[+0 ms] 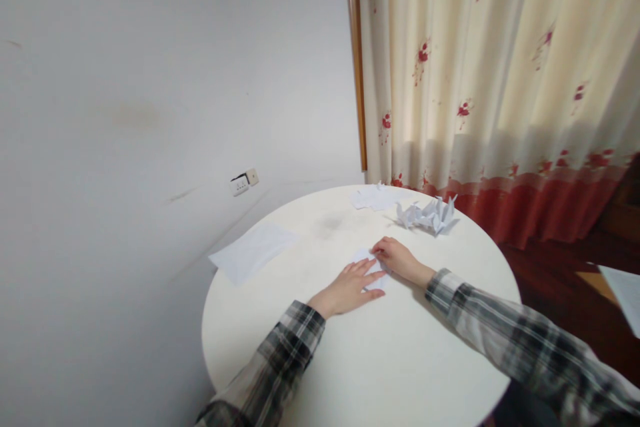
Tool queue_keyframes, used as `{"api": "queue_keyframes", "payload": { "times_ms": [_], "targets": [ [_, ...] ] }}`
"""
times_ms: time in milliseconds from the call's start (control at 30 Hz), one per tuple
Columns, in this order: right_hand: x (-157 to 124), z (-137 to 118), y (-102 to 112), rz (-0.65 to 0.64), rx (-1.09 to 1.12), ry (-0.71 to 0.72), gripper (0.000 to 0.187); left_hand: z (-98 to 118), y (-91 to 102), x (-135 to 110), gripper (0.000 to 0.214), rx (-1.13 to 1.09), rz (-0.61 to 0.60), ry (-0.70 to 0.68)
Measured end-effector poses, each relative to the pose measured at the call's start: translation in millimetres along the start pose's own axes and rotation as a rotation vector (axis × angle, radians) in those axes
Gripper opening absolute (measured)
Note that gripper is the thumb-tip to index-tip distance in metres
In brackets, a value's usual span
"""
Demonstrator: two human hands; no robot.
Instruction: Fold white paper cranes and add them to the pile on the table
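Observation:
A small white folded paper (369, 268) lies in the middle of the round white table (380, 360). My left hand (350, 287) rests flat on its near side, fingers stretched out over it. My right hand (397, 259) presses on the paper's far right edge with its fingers curled down against it. Both arms wear plaid sleeves.
Several folded white paper cranes (429, 215) sit at the table's far side, with a small stack of white paper squares (371, 197) beside them. A larger white sheet (253, 251) overhangs the left edge. A wall stands left, a flowered curtain (500, 80) behind, dark wooden floor right.

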State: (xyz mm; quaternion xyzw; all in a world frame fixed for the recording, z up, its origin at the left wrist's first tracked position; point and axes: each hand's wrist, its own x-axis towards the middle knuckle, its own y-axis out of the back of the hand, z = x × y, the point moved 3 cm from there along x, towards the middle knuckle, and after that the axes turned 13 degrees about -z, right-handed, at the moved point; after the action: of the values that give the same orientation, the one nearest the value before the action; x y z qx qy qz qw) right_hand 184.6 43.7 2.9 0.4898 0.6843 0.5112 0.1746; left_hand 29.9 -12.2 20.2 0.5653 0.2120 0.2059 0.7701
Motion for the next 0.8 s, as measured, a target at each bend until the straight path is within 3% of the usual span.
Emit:
{"api": "queue_keyframes", "payload": {
  "times_ms": [100,267,467,800],
  "targets": [
    [0.3,2.2,-1.7,0.004,0.01,0.008,0.019,-4.2,-0.4,2.9,0.037,0.017,0.073,0.003],
    [1.4,6.5,-4.9,0.008,0.043,0.04,0.024,-10.1,-0.4,3.4,0.045,0.035,0.187,0.074],
    [1.7,5.4,-4.8,0.006,0.061,0.043,0.025,-6.1,-0.7,2.1,0.055,0.071,0.194,0.09],
    [-3.9,1.8,-0.2,-0.019,-0.008,-0.005,0.022,-29.5,-1.1,1.7,0.033,0.075,0.257,0.26]
  ]
}}
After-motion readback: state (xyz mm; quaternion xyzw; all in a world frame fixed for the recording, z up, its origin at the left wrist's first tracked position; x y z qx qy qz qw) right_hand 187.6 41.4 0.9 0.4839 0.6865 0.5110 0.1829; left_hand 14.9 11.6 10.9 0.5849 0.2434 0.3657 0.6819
